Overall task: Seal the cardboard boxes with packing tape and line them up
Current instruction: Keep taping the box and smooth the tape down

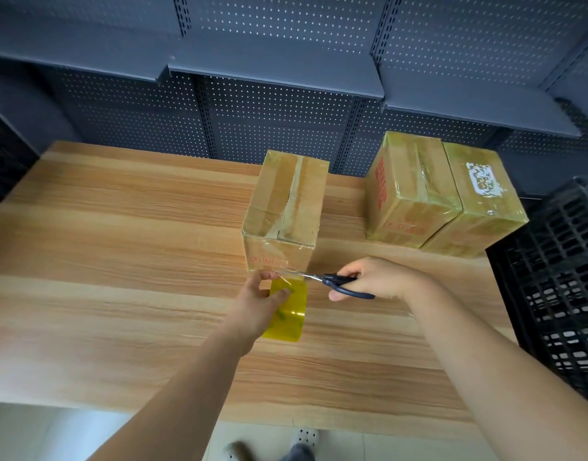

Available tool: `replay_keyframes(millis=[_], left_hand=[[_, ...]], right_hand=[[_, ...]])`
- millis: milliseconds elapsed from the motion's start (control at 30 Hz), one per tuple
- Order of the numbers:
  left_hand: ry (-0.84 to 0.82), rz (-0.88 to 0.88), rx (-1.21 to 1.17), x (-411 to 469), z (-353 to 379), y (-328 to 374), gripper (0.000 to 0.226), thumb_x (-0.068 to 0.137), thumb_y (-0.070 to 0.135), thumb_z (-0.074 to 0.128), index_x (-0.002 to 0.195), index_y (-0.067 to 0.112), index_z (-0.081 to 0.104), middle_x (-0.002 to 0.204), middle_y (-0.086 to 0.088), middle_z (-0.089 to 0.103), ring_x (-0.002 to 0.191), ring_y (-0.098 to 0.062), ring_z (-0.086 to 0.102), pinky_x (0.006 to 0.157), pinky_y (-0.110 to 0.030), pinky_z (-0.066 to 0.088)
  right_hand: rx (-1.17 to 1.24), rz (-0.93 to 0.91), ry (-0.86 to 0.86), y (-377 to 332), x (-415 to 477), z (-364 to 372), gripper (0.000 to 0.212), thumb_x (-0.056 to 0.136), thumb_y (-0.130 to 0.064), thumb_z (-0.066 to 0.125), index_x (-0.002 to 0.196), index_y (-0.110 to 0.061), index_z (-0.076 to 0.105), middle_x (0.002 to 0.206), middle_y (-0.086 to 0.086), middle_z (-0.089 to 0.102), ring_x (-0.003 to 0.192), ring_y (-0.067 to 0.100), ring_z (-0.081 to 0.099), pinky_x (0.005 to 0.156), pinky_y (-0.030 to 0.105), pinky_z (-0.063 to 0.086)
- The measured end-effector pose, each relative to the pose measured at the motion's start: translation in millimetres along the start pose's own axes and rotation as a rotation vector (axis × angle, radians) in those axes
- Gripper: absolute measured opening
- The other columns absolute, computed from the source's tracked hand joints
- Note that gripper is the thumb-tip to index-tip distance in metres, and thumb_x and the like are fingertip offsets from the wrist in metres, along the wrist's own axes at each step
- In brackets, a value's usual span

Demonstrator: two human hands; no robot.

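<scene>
Box (286, 207) lengthwise pointing away, left grip (256, 301) holds tape roll (291, 316), right grip (380, 277) holds scissors (347, 285)

**A:** What stands on the table (120, 261)?

**B:** Three boxes. The lone box (286, 207) is right of the middle, nearer the far edge than the near one. At the far right corner stand the inner box (409, 191) and, to its right, the corner box (478, 201), side by side and touching.

**A:** And before the lone box?

**B:** The tape roll (291, 311), just before its near face, in the left hand (256, 304). Right of the roll are the scissors (342, 284), in the right hand (382, 277), with the blades pointing left.

**A:** Off the table?

**B:** A crate (558, 277) beside the right edge, and shelving (276, 71) behind the far edge.
</scene>
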State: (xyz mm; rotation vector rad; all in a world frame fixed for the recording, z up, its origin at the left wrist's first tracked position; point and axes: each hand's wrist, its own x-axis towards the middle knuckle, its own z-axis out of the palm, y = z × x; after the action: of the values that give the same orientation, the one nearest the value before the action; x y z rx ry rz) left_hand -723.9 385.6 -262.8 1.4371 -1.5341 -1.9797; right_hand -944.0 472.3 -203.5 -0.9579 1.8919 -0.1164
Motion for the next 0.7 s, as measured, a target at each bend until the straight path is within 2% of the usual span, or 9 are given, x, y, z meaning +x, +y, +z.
replay_keyframes(millis=[200,267,333,433,533,633,700], left_hand=[[0.003,-0.023,0.008,0.6,-1.6,0.2,0.019,0.089,0.023,0.069,0.102,0.029,0.057,0.103,-0.007,0.071,0.079,-0.023,0.065,0.068,-0.035,0.054],[0.011,-0.023,0.037,0.9,-2.1,0.8,0.02,0.088,0.025,0.07,0.103,0.03,0.056,0.103,-0.005,0.07,0.081,-0.023,0.065,0.068,-0.034,0.054],[0.021,-0.026,0.064,1.3,-2.3,1.5,0.021,0.088,0.028,0.07,0.103,0.032,0.056,0.103,-0.003,0.069,0.089,-0.025,0.065,0.075,-0.037,0.055],[0.019,-0.034,0.074,1.3,-2.7,2.5,0.019,0.089,0.027,0.069,0.101,0.032,0.056,0.103,-0.004,0.069,0.088,-0.026,0.065,0.074,-0.037,0.055],[0.011,-0.039,0.07,1.6,-2.9,3.0,0.02,0.088,0.028,0.07,0.101,0.032,0.056,0.102,-0.005,0.069,0.09,-0.028,0.067,0.077,-0.041,0.057],[0.017,-0.047,0.076,1.2,-2.5,2.9,0.024,0.088,0.028,0.07,0.105,0.03,0.054,0.101,-0.005,0.069,0.083,-0.025,0.067,0.068,-0.036,0.056],[0.027,-0.051,0.062,1.1,-1.9,2.1,0.024,0.087,0.028,0.071,0.105,0.029,0.055,0.1,-0.006,0.07,0.081,-0.025,0.067,0.069,-0.036,0.057]], right_hand=[[-0.008,-0.017,0.032,3.3,4.4,-1.5,0.039,0.055,-0.069,0.079,0.088,-0.048,0.072,0.104,-0.007,0.071,0.102,0.016,0.064,0.097,0.034,0.048],[0.007,-0.02,0.054,2.8,4.8,-2.6,0.037,0.054,-0.066,0.081,0.085,-0.047,0.073,0.1,-0.006,0.071,0.099,0.017,0.065,0.088,0.031,0.05],[0.008,-0.017,0.08,1.1,5.2,-3.0,0.039,0.051,-0.065,0.082,0.083,-0.044,0.073,0.097,-0.007,0.071,0.094,0.017,0.065,0.077,0.028,0.046],[0.002,-0.013,0.115,0.2,5.7,-3.4,0.039,0.051,-0.064,0.084,0.08,-0.04,0.073,0.092,-0.006,0.071,0.08,0.012,0.062,0.07,0.026,0.042],[-0.003,-0.013,0.127,-0.8,4.1,-3.5,0.034,0.055,-0.058,0.086,0.078,-0.036,0.072,0.083,-0.01,0.068,0.072,0.009,0.057,0.065,0.024,0.04],[0.0,-0.017,0.134,-0.3,2.4,-2.4,0.033,0.057,-0.053,0.087,0.077,-0.033,0.071,0.081,-0.012,0.066,0.069,0.008,0.055,0.063,0.024,0.039],[0.008,-0.028,0.138,0.4,1.6,-1.8,0.033,0.058,-0.051,0.088,0.077,-0.031,0.07,0.079,-0.012,0.066,0.068,0.008,0.054,0.064,0.026,0.038]])
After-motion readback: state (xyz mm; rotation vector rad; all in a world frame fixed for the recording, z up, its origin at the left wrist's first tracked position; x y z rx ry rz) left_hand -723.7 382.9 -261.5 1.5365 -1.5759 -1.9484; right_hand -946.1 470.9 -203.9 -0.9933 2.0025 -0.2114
